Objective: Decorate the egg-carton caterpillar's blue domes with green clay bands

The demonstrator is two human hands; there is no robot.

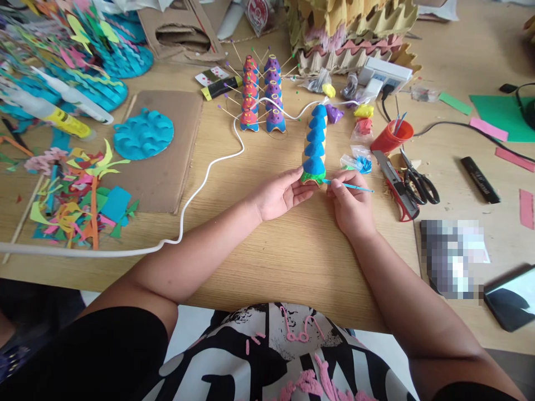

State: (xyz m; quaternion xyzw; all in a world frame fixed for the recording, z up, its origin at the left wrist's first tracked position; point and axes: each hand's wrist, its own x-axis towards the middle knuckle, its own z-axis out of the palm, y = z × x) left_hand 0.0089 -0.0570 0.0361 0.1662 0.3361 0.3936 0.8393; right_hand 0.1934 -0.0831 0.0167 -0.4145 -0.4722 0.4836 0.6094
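Here's the table (259, 267), bare wood running between the forearms right down to its near edge. Along the back, egg trays (346, 33) stack up and close off that side. Over to the left lies a cardboard sheet (167, 167), and between it and the work there's open wood, crossed only by a white cable (207, 172).

Centre stage, the carton strip (314, 149), 1 row of blue bumps, green at the near end! The left hand (284, 196) has that end in a narrow hold, thumb at its side. The right hand (353, 209) pinches a blue stick (360, 189), tip right at the green; contact, I can't tell. Knife (395, 184) and scissors (421, 182) crowd the right.

Now containers: the red cup (385, 142) leans, thin sticks (400, 123) inside. Near it, 2 little bags: red clay (364, 127) in 1, blue clay (364, 164) at the other.
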